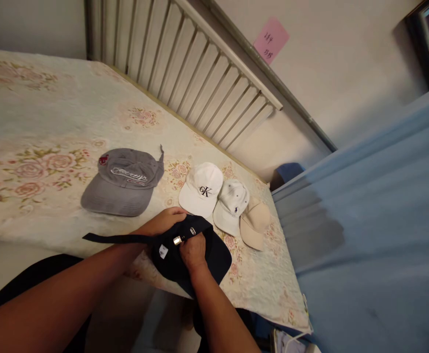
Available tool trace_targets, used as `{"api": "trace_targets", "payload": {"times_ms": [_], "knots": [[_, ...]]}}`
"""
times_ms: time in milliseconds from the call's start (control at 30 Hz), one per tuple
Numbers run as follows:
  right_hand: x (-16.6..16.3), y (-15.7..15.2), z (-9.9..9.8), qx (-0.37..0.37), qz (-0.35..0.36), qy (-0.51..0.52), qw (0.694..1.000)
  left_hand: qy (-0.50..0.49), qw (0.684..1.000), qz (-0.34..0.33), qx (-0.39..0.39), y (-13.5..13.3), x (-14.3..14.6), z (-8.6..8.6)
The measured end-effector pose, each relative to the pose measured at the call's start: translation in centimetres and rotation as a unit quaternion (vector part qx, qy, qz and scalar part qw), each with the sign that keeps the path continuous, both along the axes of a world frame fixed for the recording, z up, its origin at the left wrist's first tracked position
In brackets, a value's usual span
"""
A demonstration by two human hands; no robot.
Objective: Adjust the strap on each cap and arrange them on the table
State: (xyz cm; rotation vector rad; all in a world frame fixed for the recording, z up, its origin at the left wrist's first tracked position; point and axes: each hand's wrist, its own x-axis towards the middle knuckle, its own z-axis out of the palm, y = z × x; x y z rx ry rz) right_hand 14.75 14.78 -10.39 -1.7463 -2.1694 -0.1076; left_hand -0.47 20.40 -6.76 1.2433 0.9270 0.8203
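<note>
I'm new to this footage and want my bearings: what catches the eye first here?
Front and centre, the left hand and right hand grip a dark cap at the near edge of a floral bed cover, its long strap trailing left. Behind it lie a grey cap, alone on the left, and a row of three pale caps on the right.

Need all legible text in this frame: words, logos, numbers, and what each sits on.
"CK": front of the white cap.
Grey cap: embroidered script on the front and a small red patch, both too blurred to read.
Pink note on the wall: handwriting, illegible.
Navy cap: small white tag, too small to read.
Pale cap: small dark emblem, no legible letters.
</note>
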Motion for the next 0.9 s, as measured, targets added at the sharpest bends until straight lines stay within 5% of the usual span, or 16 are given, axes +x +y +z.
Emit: {"api": "trace_targets", "payload": {"times_ms": [900], "knots": [[-0.04, -0.11, 0.12, -0.005, -0.002, 0.006, 1.0, 0.003, 1.0, 0.009, 0.0, -0.23, 0.0, 0.47]]}}
